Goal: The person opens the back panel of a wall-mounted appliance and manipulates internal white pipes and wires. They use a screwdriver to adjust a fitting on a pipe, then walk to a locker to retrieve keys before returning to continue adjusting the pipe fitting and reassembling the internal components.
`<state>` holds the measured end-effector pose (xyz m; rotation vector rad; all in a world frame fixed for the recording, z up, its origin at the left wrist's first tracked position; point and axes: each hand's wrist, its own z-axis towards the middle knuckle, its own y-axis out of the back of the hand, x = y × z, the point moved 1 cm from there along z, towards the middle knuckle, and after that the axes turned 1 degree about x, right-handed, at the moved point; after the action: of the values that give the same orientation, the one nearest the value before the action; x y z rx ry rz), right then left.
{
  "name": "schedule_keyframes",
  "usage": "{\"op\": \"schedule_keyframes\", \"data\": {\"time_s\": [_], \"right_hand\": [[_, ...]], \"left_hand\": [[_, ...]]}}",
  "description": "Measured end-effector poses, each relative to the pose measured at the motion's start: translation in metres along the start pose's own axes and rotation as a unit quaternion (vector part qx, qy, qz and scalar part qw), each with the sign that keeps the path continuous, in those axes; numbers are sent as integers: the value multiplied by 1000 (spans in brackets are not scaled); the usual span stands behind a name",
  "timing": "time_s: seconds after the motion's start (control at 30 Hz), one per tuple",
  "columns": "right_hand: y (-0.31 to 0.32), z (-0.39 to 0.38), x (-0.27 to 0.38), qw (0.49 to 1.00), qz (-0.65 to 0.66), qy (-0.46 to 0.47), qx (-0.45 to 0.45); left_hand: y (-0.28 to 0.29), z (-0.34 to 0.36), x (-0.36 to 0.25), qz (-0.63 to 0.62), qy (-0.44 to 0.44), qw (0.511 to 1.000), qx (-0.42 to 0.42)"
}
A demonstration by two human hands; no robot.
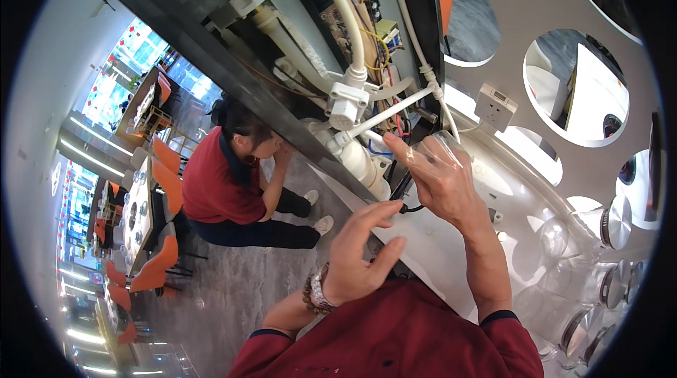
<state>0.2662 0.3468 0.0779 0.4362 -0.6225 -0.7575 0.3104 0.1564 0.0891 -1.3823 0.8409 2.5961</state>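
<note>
An opened dark-framed appliance (312, 36) shows white hoses, a valve block (347, 105), wiring and a white cylindrical fitting (361, 166). My right hand (441, 184) reaches up beside these, index finger extended toward the white pipe (388, 111), the other fingers curled around what looks like a thin clear plastic piece (443, 147). Whether the fingertip touches the pipework I cannot tell. My left hand (360, 258), with bracelets on the wrist, hovers lower left near the front edge of the white counter (502, 230), its fingers curved and apart with nothing in them.
A person (222, 180) in a red top crouches left of the appliance. Orange chairs (166, 184) and a table (141, 216) stand beyond on the grey floor. A socket box (496, 106), a panel with round cutouts (592, 11) and several clear jars (578, 314) are at the right.
</note>
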Motion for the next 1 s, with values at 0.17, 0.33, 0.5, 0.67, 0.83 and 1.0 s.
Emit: {"op": "schedule_keyframes", "data": {"time_s": [0.17, 0.33, 0.5, 0.67, 0.83, 1.0], "right_hand": [[9, 9, -5, 998, 51, 14, 40], [20, 18, -12, 996, 38, 18, 74], [23, 24, -10, 995, 55, 43, 76], [40, 17, -14, 995, 41, 8, 89], [52, 2, -24, 996, 18, -22, 84], [70, -2, -40, 999, 25, -26, 32]], "left_hand": [[-26, 20, 8, -75, 32, 996, -38], [-53, 58, 22, -258, -17, 956, -138], [-64, 73, 24, -379, 68, 892, -237], [-67, 82, 31, -485, 90, 836, -241], [-72, 90, 40, -474, 110, 836, -254], [-64, 91, 40, -475, 124, 833, -256]]}}
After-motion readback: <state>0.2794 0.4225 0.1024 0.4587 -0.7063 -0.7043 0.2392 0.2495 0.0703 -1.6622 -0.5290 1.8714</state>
